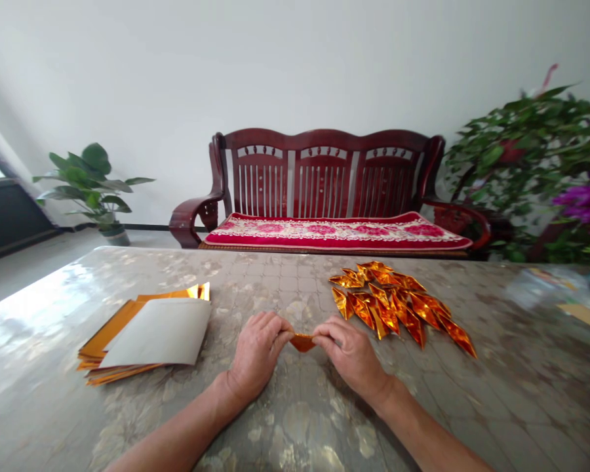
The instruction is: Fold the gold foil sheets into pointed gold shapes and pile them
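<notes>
A small folded piece of gold foil paper (303, 342) is stretched between my two hands, just above the table. My left hand (260, 344) pinches its left end between thumb and fingers. At the other end, my right hand (350, 354) grips it the same way. Only the middle of the folded paper shows; both ends are covered by fingers. To the right lies a pile of folded gold foil ingots (388, 301), pointed at their ends. On the left rests a stack of gold foil sheets (113, 331), with a sheet's pale back side (160, 333) facing up on top.
The table (295, 426) has a shiny patterned cover. Clear plastic bags (541, 286) lie at its right edge. Behind it stands a dark red wooden bench (319, 170) with a red floral cushion (334, 233). Potted plants (96, 180) stand on both sides.
</notes>
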{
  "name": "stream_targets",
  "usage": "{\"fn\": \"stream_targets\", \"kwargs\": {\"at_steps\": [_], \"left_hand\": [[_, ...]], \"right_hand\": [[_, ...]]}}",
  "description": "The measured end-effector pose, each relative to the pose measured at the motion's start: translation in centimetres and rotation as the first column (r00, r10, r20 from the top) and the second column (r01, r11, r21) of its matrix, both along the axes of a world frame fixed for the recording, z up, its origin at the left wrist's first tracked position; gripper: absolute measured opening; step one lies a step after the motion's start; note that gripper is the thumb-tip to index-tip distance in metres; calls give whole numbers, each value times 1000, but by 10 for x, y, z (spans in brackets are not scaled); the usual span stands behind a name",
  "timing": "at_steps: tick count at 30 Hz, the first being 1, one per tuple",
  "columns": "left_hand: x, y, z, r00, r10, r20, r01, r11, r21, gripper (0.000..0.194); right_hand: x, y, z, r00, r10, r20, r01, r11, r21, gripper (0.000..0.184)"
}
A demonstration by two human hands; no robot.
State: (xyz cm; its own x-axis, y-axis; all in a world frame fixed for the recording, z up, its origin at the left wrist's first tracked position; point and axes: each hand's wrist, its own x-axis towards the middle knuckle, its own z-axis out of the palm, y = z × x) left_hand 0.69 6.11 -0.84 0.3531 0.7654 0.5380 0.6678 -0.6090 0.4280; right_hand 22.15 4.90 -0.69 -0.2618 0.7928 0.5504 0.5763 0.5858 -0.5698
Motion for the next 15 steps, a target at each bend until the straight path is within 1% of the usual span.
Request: {"fn": "stream_targets", "kwargs": {"at_steps": [2,5,8,11,15], "left_hand": [[-1,-1,4,998,-16,-55,20,997,72,17],[-2,-3,10,989,-68,-129,91,980,179,13],[0,-5,13,980,-99,-172,138,963,231,13],[3,-6,14,981,-103,-165,134,972,193,16],[5,-4,11,991,-98,-89,104,993,60,21]], "right_hand": [[0,0,0,1000,-6,0,6,1000,-7,12],[-2,-1,-1,1000,-15,2,15,1000,-13,13],[-5,-2,-1,1000,-5,2,5,1000,-16,13],[-8,-3,0,1000,-3,-14,3,1000,-26,12],[-12,-3,0,996,-36,-82,30,997,-74,9]]}}
